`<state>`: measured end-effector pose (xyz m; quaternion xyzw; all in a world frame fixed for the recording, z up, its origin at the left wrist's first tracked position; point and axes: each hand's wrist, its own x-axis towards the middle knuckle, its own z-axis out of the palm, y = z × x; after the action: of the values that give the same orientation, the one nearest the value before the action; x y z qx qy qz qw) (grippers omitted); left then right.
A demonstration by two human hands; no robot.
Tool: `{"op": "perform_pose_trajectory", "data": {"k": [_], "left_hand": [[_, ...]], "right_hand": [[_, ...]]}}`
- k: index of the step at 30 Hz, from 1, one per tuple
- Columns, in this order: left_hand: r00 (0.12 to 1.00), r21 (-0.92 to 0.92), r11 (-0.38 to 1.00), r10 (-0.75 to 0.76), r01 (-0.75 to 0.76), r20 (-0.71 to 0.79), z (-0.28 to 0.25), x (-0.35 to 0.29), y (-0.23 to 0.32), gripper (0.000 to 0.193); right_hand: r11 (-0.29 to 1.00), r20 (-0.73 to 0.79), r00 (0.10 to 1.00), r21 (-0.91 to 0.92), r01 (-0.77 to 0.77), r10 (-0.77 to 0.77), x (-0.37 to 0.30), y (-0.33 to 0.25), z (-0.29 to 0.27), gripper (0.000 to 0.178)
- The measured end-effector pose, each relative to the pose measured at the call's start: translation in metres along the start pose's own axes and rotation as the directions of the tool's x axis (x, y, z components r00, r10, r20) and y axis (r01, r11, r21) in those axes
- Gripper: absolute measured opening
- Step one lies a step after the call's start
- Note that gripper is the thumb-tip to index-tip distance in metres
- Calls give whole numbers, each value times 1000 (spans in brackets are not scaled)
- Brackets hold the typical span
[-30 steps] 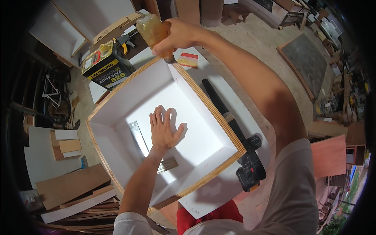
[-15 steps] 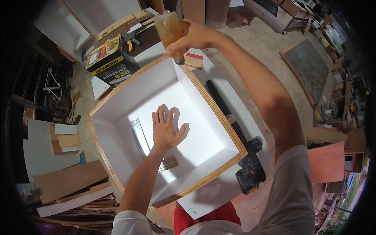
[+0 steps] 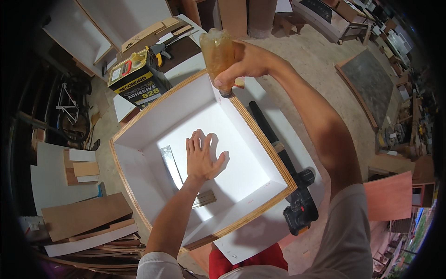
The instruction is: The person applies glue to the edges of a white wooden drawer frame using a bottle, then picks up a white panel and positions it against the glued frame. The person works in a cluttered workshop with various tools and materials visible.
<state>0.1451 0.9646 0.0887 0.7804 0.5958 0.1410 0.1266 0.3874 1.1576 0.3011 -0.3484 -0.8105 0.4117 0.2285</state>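
Observation:
A white box with bare plywood edges (image 3: 260, 211) lies open side up in front of me. Inside it, my left hand (image 3: 202, 160) rests flat on the white bottom with fingers spread. My right hand (image 3: 241, 63) grips a clear plastic bottle (image 3: 217, 49) of amber liquid, upside down. The bottle's dark neck is at the plywood edge near the box's far right corner; whether it touches or any liquid flows, I cannot tell. Beside my left hand, a metal carpenter's square (image 3: 170, 162) lies in the box, partly hidden by my left forearm.
At the box's far left stands an adhesive can (image 3: 139, 83), with a clamp (image 3: 160, 53) behind it. A black cordless blower (image 3: 299, 204) lies along the box's right side on a white board (image 3: 274, 232). Stacked board offcuts (image 3: 86, 216) lie at lower left.
My right hand and the bottle have come nearer and slightly right, along the plywood edge. The whole view has shifted a little; my left hand stays flat in the box.

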Motion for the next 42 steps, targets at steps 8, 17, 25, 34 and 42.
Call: {"op": "perform_pose_trajectory", "data": {"k": [8,17,25,34,42], "left_hand": [[978,32,992,122,-118,-169,3,0,-1,71],[994,28,997,68,-66,-84,4,-1,-4,75],[998,21,1000,22,-21,-51,4,-1,-2,76],[995,14,999,45,-44,-86,4,-2,-1,75],[982,24,995,103,-101,-161,3,-1,-1,71]], "right_hand": [[1000,-139,990,-27,13,-17,10,6,5,62],[998,-39,998,23,-52,53,-11,-5,-3,69],[991,-18,991,-5,-131,131,-28,-9,5,65],[997,-102,993,-56,-57,51,-49,-8,8,80],[992,-57,996,-106,-70,65,-69,-15,14,95]]}}
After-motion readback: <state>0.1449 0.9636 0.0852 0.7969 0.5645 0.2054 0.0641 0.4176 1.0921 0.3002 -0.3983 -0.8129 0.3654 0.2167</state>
